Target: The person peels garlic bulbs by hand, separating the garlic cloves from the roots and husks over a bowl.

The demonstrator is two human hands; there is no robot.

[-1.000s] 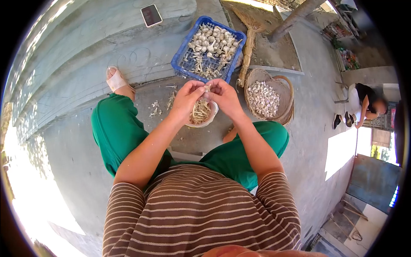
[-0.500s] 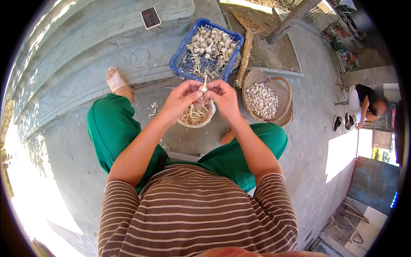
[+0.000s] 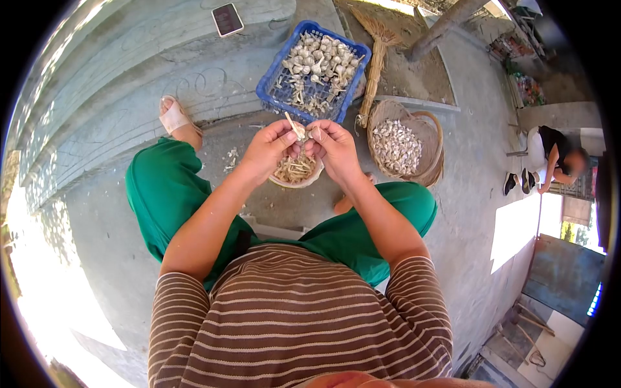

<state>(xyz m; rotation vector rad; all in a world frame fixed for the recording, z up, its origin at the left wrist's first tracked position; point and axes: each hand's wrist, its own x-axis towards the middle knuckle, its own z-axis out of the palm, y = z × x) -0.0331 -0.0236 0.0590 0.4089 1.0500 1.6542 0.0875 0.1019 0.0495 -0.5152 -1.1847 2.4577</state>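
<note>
My left hand (image 3: 268, 147) is closed on a garlic bulb (image 3: 299, 132) whose dry stem sticks up and tilts left. From the other side, the fingers of my right hand (image 3: 335, 145) pinch at the same bulb, which looks partly split apart; small pieces between the fingertips are hidden. Right below both hands sits a pale bowl (image 3: 300, 187) with dry garlic stems and skins (image 3: 294, 169). Beyond the hands stands a blue plastic crate (image 3: 272, 97) of whole garlic bulbs (image 3: 320, 58). At the right, a wicker basket (image 3: 428, 136) contains loose garlic cloves (image 3: 396, 147).
A straw broom (image 3: 373, 77) lies beside the crate. On the concrete step rests a phone (image 3: 227, 20). Scraps of skin (image 3: 231, 158) dot the floor near my left foot (image 3: 178, 121). Another person (image 3: 552, 155) sits bent over at the far right.
The bulb's stem has gone from upright to tilted left. My hands have parted slightly, and the bulb now looks opened between them.
</note>
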